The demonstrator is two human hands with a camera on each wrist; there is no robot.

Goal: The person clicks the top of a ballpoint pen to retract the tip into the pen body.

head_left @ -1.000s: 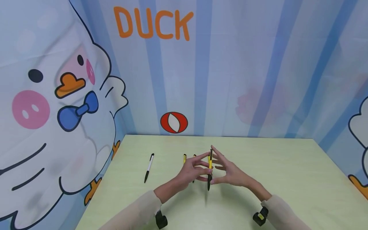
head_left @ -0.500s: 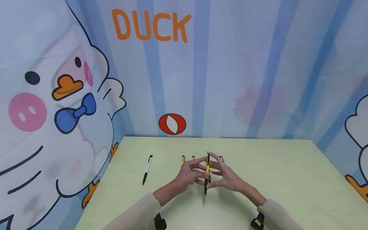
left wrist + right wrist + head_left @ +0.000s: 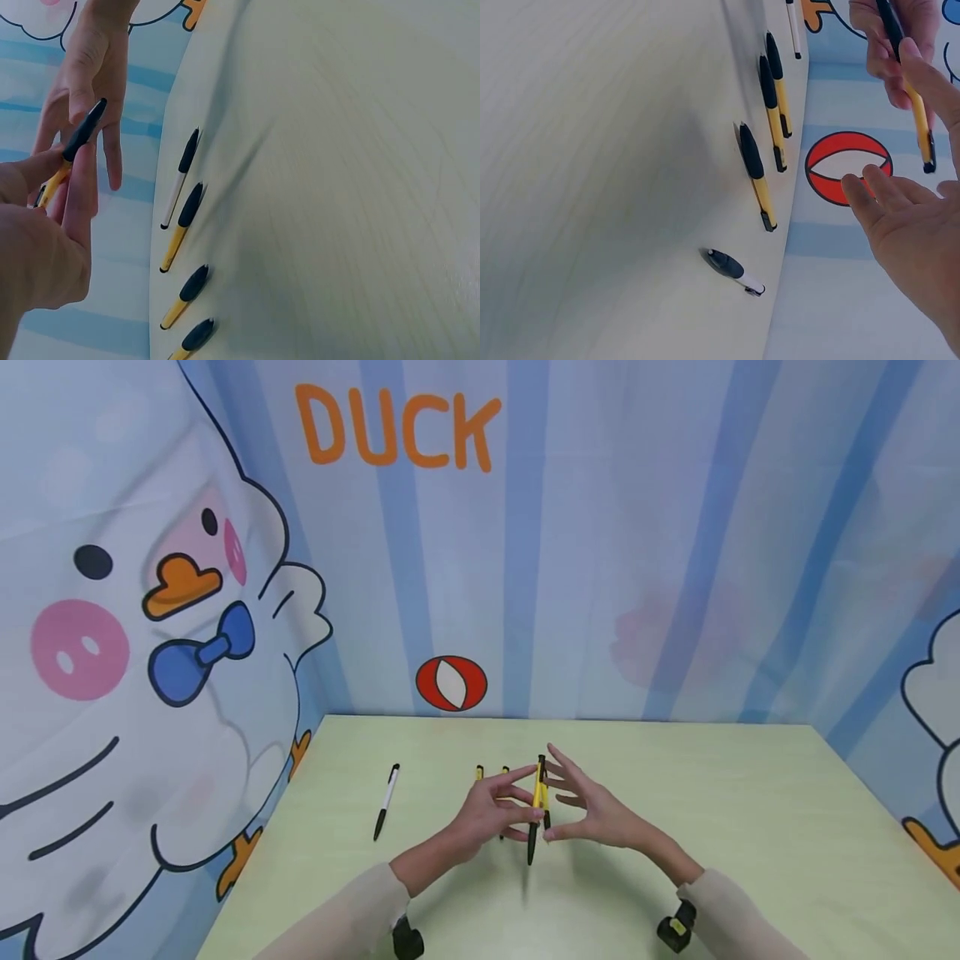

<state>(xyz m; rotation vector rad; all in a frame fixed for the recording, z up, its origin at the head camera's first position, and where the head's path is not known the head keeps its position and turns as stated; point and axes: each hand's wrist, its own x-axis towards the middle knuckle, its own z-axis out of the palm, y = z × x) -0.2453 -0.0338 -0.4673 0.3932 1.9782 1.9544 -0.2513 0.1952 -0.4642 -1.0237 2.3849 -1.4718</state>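
Note:
Upright above the table, a yellow and black pen [image 3: 532, 842] has its black tip pointing down. My left hand [image 3: 487, 810] pinches it around the middle between thumb and fingers. To its right, my right hand [image 3: 606, 812] has its fingers spread, with fingertips and thumb close beside the pen. In the right wrist view its thumb overlaps the held pen [image 3: 917, 105], while its other fingers [image 3: 866, 206] extend away from it. The left wrist view shows the pen's dark grip [image 3: 84, 133] above my left fingers, with the right hand [image 3: 94, 75] behind.
Several pens lie in a row on the pale table [image 3: 735, 827]. A white and black pen [image 3: 387, 802] is at the left; three yellow ones [image 3: 757, 176] lie in the middle. Another white pen [image 3: 739, 274] ends the row, hidden behind my right hand in the head view.
My right index finger has moved off the pen's top end, which it touched half a second ago. The left hand keeps its pinch; the pen has shifted slightly left.

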